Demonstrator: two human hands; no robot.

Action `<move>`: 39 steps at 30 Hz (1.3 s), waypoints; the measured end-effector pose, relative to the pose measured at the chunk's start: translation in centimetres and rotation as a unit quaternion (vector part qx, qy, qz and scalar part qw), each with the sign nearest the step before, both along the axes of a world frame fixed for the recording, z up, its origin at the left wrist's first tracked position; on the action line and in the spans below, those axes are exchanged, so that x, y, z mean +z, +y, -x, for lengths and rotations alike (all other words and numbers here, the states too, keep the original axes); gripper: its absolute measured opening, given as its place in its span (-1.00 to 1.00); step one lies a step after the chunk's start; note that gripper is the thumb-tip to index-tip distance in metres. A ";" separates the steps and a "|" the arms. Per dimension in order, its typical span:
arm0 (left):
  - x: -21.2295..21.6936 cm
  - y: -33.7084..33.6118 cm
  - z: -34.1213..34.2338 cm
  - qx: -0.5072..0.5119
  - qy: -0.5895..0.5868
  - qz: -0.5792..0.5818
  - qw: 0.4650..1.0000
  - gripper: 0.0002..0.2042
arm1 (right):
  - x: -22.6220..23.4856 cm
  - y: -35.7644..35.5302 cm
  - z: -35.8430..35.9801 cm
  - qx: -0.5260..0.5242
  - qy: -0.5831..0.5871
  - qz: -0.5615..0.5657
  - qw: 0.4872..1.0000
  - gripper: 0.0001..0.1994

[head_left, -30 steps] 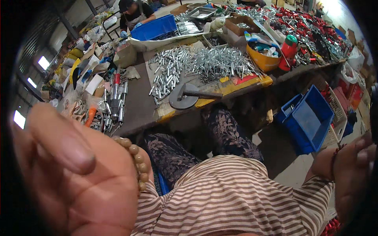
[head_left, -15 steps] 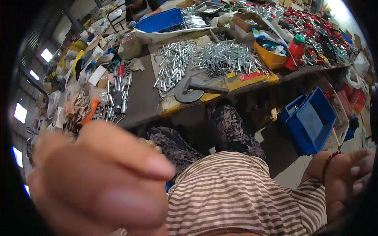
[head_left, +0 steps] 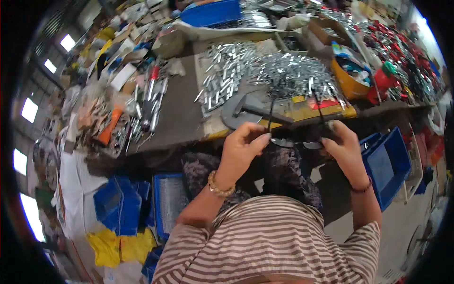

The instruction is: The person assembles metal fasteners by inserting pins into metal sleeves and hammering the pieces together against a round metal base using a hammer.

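Note:
A pair of dark-framed eyeglasses point(head_left: 283, 142) hangs in front of my lap, its lenses toward me and its thin temples pointing away toward the table. My left hand point(head_left: 242, 149) pinches it at the left hinge side between thumb and fingers. On the other side, my right hand point(head_left: 344, 147) grips it near the right hinge. Just beyond, a hammer point(head_left: 257, 108) rests on a round grey metal plate point(head_left: 230, 115) at the table's front edge. Behind these lie heaps of small silver metal parts point(head_left: 222, 71).
On the table stand a yellow bowl point(head_left: 347, 83), a red bottle with a green cap point(head_left: 382, 81) and a blue bin point(head_left: 213, 13). Hand tools point(head_left: 152, 102) lie at left. Blue crates point(head_left: 388, 163) stand low at right, with more blue bins point(head_left: 120, 203) and yellow cloth point(head_left: 120, 247) at lower left.
My left hand has dropped away from close to the camera to above my lap. My right hand has come inward from the lower right. The eyeglasses now show between both hands.

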State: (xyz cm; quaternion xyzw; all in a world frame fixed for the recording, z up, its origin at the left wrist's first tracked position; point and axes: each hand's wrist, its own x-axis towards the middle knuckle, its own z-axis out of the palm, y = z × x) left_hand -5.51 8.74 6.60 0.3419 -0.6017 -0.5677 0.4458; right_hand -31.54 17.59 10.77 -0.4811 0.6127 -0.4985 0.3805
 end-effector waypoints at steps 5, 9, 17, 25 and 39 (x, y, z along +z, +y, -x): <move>-4.4 -0.7 -1.0 0.021 -0.011 -0.115 0.993 -0.69 | -2.0 -5.4 7.3 -0.029 -0.042 0.021 0.998 -0.84; -6.6 0.5 -3.4 0.024 -0.081 -0.116 0.990 -0.68 | -0.2 -9.4 13.8 -0.203 0.024 0.117 0.972 -0.83; -10.4 2.9 -6.1 0.044 -0.110 -0.153 0.981 -0.69 | -3.1 -12.9 29.1 -0.301 0.497 -0.002 0.814 -0.78; -11.8 4.8 -7.9 0.042 -0.149 -0.155 0.976 -0.69 | -2.1 -14.8 26.8 -0.272 0.514 0.009 0.813 -0.72; -5.3 6.4 -12.0 0.280 -0.227 0.097 0.928 -0.86 | 3.3 -11.2 17.0 -0.234 0.361 0.225 0.874 -0.67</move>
